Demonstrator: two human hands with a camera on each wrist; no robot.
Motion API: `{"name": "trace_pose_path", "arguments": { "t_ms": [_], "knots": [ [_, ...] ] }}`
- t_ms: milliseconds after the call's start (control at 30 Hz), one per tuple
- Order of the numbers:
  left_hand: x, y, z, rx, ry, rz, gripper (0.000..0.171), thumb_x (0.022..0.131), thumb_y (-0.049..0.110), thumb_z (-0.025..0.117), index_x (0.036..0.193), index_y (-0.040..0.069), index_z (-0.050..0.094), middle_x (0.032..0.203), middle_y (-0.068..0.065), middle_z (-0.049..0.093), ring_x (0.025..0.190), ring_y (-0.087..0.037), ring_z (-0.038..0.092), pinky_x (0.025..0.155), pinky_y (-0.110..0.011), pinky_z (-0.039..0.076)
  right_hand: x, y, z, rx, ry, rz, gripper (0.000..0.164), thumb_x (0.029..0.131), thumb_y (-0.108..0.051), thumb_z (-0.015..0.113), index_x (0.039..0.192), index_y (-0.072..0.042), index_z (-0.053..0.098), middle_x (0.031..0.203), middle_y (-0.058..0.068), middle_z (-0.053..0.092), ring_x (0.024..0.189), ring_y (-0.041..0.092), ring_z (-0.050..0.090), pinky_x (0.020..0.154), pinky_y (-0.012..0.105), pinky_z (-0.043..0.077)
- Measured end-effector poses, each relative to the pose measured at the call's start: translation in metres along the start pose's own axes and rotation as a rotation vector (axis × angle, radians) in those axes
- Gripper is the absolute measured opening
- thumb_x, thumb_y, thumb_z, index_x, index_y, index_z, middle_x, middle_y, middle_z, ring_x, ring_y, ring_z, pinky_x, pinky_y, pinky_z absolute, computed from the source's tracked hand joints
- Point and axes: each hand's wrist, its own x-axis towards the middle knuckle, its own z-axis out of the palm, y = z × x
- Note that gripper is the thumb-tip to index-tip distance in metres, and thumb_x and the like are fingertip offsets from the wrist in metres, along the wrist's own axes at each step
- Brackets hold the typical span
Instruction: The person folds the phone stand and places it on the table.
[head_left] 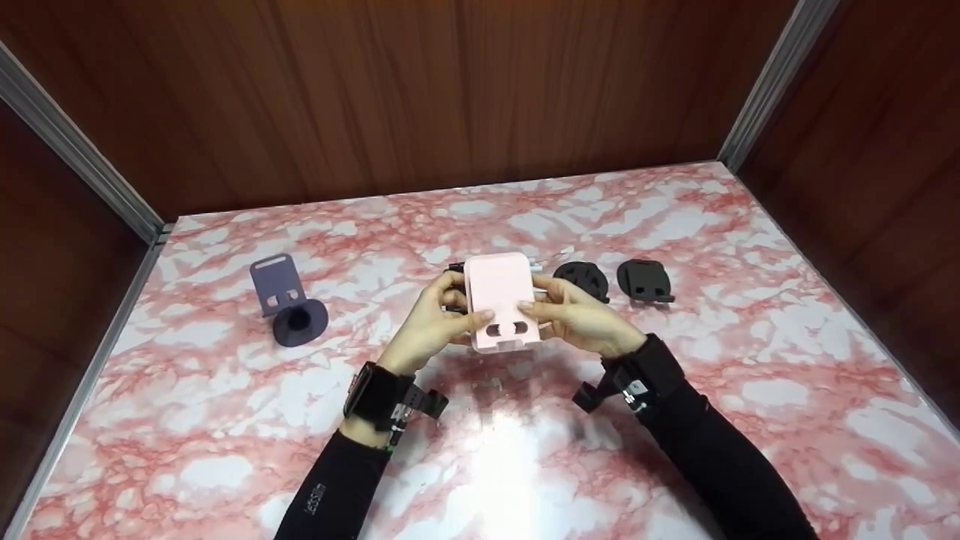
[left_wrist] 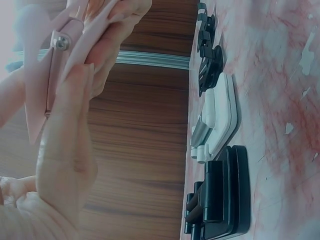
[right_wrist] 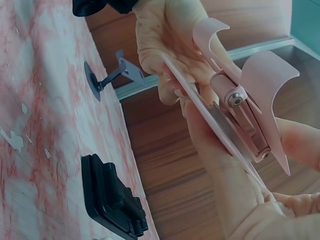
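Note:
In the head view, a pale pink folding phone stand is held up above the table with its slotted plate facing me. My left hand grips its left edge, thumb on the front. The right hand holds the opposite edge, its thumb also on the front plate. From the right wrist view, the pink stand has two plates joined by a hinged arm with metal screws, folded close together. The left wrist view shows fingers of my left hand along the plate.
A purple-grey phone stand stands open at the left of the marbled table. Behind the hands lie a black folded stand, a white stand, a black round-based stand and another black stand. Wooden walls enclose the table.

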Motion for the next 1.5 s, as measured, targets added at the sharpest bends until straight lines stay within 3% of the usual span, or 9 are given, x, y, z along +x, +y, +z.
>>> {"name": "trace_pose_path", "arguments": {
  "t_ms": [233,633,867,1033,1100,1200,1333,1500],
  "knots": [
    [-0.002,0.001,-0.001,0.017,-0.005,0.015,0.048,0.095,-0.004,0.077,0.136,-0.001,0.053,0.093,-0.002,0.061,0.079,-0.013,0.071,0.068,-0.028,0.069,0.0,0.001,-0.001,-0.011,-0.001,-0.001,0.067,0.11,0.0,0.053,0.166,0.011,0.018,0.117,-0.005,0.076,0.105,0.01,0.078,0.093,0.028,0.068],
    [-0.004,0.004,-0.003,0.089,-0.038,0.026,0.053,0.099,-0.002,0.073,0.147,-0.006,0.05,0.102,-0.009,0.063,0.083,-0.016,0.072,0.076,-0.031,0.071,-0.002,0.0,-0.001,-0.024,0.027,0.009,0.073,0.104,0.012,0.055,0.167,0.009,0.019,0.118,0.004,0.071,0.102,0.015,0.078,0.09,0.028,0.069],
    [-0.002,0.003,-0.004,0.08,-0.047,0.029,0.052,0.1,-0.001,0.073,0.146,-0.006,0.05,0.101,-0.007,0.063,0.082,-0.014,0.073,0.076,-0.031,0.071,-0.002,-0.001,0.0,-0.036,0.053,0.014,0.074,0.103,0.012,0.056,0.168,0.009,0.018,0.118,0.005,0.069,0.101,0.015,0.078,0.088,0.027,0.069],
    [-0.002,0.006,-0.006,0.051,-0.028,0.013,0.057,0.098,-0.002,0.074,0.149,-0.004,0.05,0.1,-0.005,0.064,0.081,-0.012,0.074,0.074,-0.03,0.071,-0.002,0.0,0.003,-0.075,0.076,0.007,0.073,0.106,0.007,0.054,0.169,0.006,0.017,0.128,0.008,0.064,0.105,0.013,0.076,0.092,0.026,0.068],
    [-0.003,0.009,-0.009,0.041,-0.015,0.012,0.06,0.097,-0.003,0.073,0.152,-0.005,0.048,0.102,-0.007,0.065,0.081,-0.012,0.074,0.074,-0.03,0.071,-0.002,-0.001,0.004,-0.146,0.091,-0.01,0.072,0.108,0.002,0.054,0.17,0.005,0.017,0.14,0.019,0.063,0.112,0.012,0.074,0.098,0.027,0.066],
    [-0.003,0.013,-0.017,0.033,0.011,0.016,0.065,0.098,-0.004,0.072,0.156,-0.006,0.045,0.107,-0.009,0.068,0.082,-0.012,0.074,0.074,-0.029,0.07,-0.005,-0.003,0.005,-0.292,0.09,-0.074,0.069,0.112,-0.006,0.051,0.171,0.004,0.017,0.158,0.032,0.053,0.135,0.025,0.067,0.117,0.041,0.059],
    [-0.003,0.017,-0.036,0.037,0.068,0.023,0.066,0.099,-0.002,0.071,0.158,-0.008,0.042,0.108,-0.007,0.071,0.082,-0.011,0.075,0.074,-0.028,0.07,-0.01,-0.009,0.006,-0.526,0.105,-0.181,0.064,0.114,-0.01,0.051,0.17,0.004,0.024,0.17,0.031,0.041,0.161,0.043,0.041,0.132,0.062,0.039],
    [0.003,0.02,-0.065,0.04,0.125,0.01,0.066,0.103,0.001,0.068,0.16,-0.011,0.037,0.096,0.001,0.071,0.076,-0.007,0.073,0.072,-0.023,0.068,-0.017,-0.016,0.007,-0.882,0.24,-0.273,0.065,0.111,-0.015,0.059,0.168,0.001,0.033,0.172,0.026,0.04,0.164,0.046,0.034,0.136,0.065,0.028]
  ]
}}
